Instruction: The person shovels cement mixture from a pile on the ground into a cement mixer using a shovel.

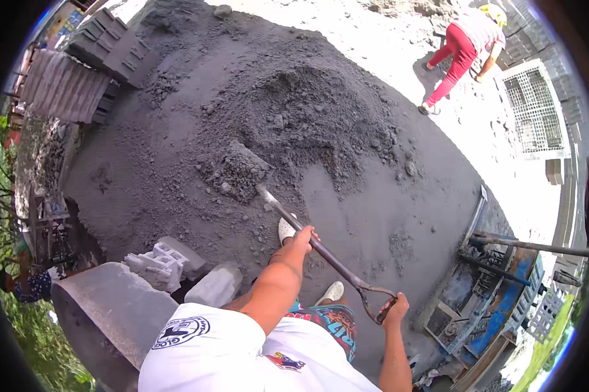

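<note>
Both my hands are closed on a long-handled shovel (334, 262). My left hand (305, 236) wraps round the middle of its shaft. At the handle's top end, my right hand (394, 308) grips the D-shaped handle. The shovel slants away from me to the left, and its blade bears a heap of grey, lumpy mix (241, 171). Much of the blade is hidden under that load. Just beyond it rises a large pile of grey sand or mix (307, 111); whether the blade touches the pile I cannot tell.
A person in red trousers (463, 52) bends over at the far right, near pale hollow blocks (535, 111). Grey blocks (66, 85) are stacked far left. Broken blocks (160, 262) and a rounded concrete-like container (115, 307) lie near left. A blue metal machine (497, 307) stands at right.
</note>
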`<state>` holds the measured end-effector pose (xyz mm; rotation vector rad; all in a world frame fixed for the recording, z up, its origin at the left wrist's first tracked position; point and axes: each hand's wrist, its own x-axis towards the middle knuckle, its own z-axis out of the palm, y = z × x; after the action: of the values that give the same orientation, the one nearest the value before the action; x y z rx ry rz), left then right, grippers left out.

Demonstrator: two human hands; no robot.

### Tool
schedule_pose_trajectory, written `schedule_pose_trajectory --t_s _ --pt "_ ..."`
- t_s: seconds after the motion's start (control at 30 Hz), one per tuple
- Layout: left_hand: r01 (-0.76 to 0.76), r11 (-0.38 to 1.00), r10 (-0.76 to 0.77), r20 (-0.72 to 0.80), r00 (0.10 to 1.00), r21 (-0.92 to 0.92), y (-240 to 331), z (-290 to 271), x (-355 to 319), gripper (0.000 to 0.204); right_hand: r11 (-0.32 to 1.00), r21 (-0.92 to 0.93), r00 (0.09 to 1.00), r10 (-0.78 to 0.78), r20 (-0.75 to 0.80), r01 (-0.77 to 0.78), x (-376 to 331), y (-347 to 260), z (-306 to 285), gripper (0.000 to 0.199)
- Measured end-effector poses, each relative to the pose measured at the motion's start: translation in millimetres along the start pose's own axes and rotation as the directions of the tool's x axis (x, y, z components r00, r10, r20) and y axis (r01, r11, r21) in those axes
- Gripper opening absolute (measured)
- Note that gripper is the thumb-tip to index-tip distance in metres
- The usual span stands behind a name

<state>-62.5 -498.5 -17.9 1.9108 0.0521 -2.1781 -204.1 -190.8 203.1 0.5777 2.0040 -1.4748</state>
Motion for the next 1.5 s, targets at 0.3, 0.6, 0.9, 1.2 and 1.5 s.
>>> schedule_pose_trajectory --t_s 0.3,0.6,0.9,1.2,1.5 --pt "-0.788 0.554 0.761 -0.22 0.61 -0.268 140 -187 -258 0.028 0.996 0.037 0.689 0.026 0.724 -0.076 -33 51 135 0.031" --pt "-0.844 0.047 0.814 -0.47 0.342 -0.534 75 -426 -497 0.049 0.71 0.318 -0.182 -0.263 0.947 0.628 -311 5 41 0.029" --pt "-0.718 0.281 0.885 -0.118 0.451 -0.636 -18 -397 -468 0.043 0.661 0.36 -0.173 -0.333 0.927 0.659 -254 43 -56 0.026" --pt "-0.582 0.797 0.567 0.132 0.813 0.164 -136 -203 -179 0.023 0.99 0.142 0.922 -0.073 0.38 0.02 -61 185 -175 0.029" --pt "0.354 0.725 -0.363 -0.108 0.925 0.591 -564 -201 -11 0.016 0.961 0.029 0.755 0.234 -0.613 -0.275 -151 284 -434 0.035"
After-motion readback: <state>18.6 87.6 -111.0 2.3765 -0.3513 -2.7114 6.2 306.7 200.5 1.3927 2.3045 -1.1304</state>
